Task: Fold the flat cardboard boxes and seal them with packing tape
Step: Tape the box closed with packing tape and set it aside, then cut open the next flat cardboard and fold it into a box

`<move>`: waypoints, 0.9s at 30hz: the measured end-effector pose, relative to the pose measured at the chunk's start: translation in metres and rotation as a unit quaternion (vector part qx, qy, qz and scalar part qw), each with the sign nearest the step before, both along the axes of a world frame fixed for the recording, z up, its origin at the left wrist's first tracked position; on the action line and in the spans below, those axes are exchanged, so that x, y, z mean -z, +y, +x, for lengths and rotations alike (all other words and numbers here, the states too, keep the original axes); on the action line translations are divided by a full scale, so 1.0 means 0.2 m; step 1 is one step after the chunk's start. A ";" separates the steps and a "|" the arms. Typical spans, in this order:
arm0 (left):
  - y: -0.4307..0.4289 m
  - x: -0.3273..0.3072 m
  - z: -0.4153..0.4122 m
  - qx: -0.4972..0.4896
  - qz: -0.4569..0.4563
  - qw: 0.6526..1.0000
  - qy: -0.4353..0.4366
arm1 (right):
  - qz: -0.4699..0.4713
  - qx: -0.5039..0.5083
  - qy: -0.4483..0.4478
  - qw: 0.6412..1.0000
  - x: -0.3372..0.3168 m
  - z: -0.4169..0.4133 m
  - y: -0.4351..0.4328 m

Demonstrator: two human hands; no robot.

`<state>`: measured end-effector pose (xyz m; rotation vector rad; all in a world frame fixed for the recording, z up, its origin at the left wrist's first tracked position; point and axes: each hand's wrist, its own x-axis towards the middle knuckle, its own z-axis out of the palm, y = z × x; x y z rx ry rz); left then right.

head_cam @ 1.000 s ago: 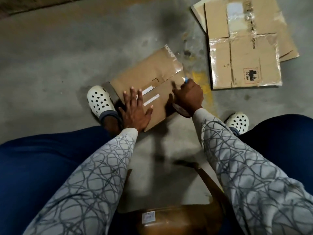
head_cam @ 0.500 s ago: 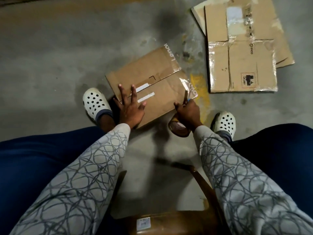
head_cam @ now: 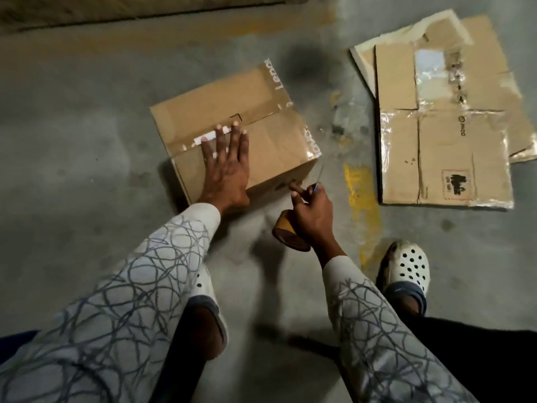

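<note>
A folded brown cardboard box (head_cam: 261, 120) stands on the concrete floor, its top flaps closed and tape running across the seam. My left hand (head_cam: 228, 164) lies flat on the box top, fingers straight, pressing the flaps. Just off the box's near right corner, my right hand (head_cam: 312, 210) grips a brown roll of packing tape (head_cam: 290, 238) and a thin blue-handled blade (head_cam: 318, 177). A strip of tape runs from the roll up toward the box's right edge.
Flattened cardboard boxes (head_cam: 444, 135) with old tape lie on the floor at the right. A yellow paint mark (head_cam: 361, 199) runs between them and the box. My white perforated shoe (head_cam: 408, 264) is at lower right; a dark ledge (head_cam: 116, 10) runs along the top.
My right hand drew the tape roll off the box top, down past its near right corner. My left hand shifted but stayed flat on the flaps. The view moved closer to the box.
</note>
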<state>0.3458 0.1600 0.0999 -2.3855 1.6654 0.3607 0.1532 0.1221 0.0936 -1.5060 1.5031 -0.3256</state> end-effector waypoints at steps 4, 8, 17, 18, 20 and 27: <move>-0.22 0.04 0.38 -0.021 -0.043 0.999 -0.024 | 0.001 0.020 -0.027 0.999 0.06 0.10 -0.09; -0.42 0.08 0.68 -0.076 -0.023 0.994 -0.080 | 0.001 0.021 -0.063 0.998 0.12 0.30 -0.25; -0.75 0.19 0.90 -0.140 -0.102 0.974 -0.146 | -0.102 -0.116 -0.047 0.987 0.11 0.65 -0.71; -0.73 0.20 0.91 -0.138 -0.114 0.972 -0.155 | -0.114 -0.127 -0.037 0.985 0.10 0.65 -0.75; -0.70 0.21 0.90 -0.133 -0.139 0.968 -0.164 | -0.124 -0.128 -0.021 0.984 0.10 0.63 -0.79; -0.72 0.06 0.51 -0.141 -0.243 0.958 -0.046 | -0.070 -0.047 0.004 0.996 0.09 0.40 -0.81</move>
